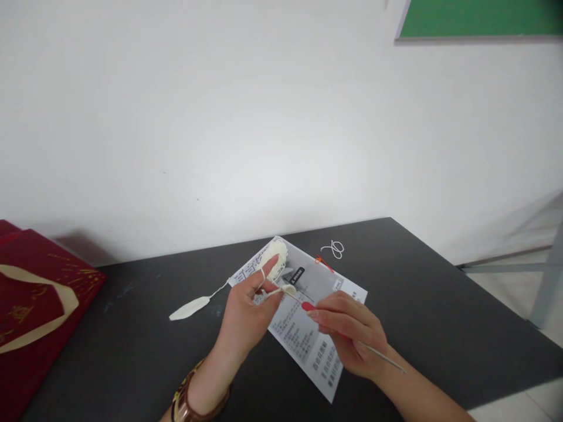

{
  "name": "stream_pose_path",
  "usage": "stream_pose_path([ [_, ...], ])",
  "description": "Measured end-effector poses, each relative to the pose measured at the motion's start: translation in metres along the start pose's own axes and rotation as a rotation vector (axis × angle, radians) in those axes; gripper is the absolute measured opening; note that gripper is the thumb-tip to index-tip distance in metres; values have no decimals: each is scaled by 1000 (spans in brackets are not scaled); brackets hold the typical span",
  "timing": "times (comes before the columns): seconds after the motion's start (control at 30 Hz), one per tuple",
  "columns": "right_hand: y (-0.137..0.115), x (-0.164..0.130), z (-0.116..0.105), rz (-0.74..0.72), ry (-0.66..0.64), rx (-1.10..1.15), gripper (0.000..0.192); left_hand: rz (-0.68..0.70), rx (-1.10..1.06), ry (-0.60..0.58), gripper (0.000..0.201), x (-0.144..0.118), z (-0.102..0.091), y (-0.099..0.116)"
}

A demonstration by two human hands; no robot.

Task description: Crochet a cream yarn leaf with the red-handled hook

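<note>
cream yarn (276,265) | small oval skein | strand over left hand (246,310)

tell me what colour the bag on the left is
Dark red with gold markings and a cream band, seen in the head view: bag at the table's left edge.

Plain white wall (246,117) filling most of the far view, evenly lit, with a soft shadow low at far left. Green board (484,17) in a pale frame at top right, dark matte table (440,305) across the near ground, red bag (35,305) with gold markings at its left edge. Pale floor (505,281) to the right, grey metal leg (548,281) standing on it.
</note>
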State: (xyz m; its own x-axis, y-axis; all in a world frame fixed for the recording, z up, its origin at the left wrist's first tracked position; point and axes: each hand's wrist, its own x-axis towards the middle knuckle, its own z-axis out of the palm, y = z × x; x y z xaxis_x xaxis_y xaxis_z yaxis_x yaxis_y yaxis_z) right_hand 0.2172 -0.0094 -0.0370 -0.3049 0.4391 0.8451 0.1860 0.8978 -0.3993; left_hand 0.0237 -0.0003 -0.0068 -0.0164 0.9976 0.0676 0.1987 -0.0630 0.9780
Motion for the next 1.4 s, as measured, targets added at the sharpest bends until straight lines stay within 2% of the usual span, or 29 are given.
stream_pose_path([
  [0.17, 0, 3, -3, -11, -10, -2, 32, -39, -5, -39, 18, 1, -2, 4],
  [0.3, 0, 3, -4, -12, -23, 15, 33, -44, 81, -67, 20, -1, -4, 10],
  [0.57, -1, 2, -8, 125, -19, 138, 30, -45, 177, -133, 19, 1, -12, 13],
  [0.73, 6, -4, -9, 330, 41, 282, 20, -83, 102, -205, 16, 2, -14, 13],
  [0.87, 9, -5, -8, 512, 131, 450, 14, -113, 124, -265, 14, -1, -16, 14],
  [1.13, 13, -2, -12, 677, 183, 656, 17, -160, 151, -398, 12, -2, -18, 17],
  [1.23, 16, 2, -8, 833, 268, 795, 18, -128, 148, -384, 12, -3, -18, 15],
  [1.4, 23, 4, 4, 1156, 353, 1002, 21, -45, 96, -269, 14, -2, -12, 6],
])
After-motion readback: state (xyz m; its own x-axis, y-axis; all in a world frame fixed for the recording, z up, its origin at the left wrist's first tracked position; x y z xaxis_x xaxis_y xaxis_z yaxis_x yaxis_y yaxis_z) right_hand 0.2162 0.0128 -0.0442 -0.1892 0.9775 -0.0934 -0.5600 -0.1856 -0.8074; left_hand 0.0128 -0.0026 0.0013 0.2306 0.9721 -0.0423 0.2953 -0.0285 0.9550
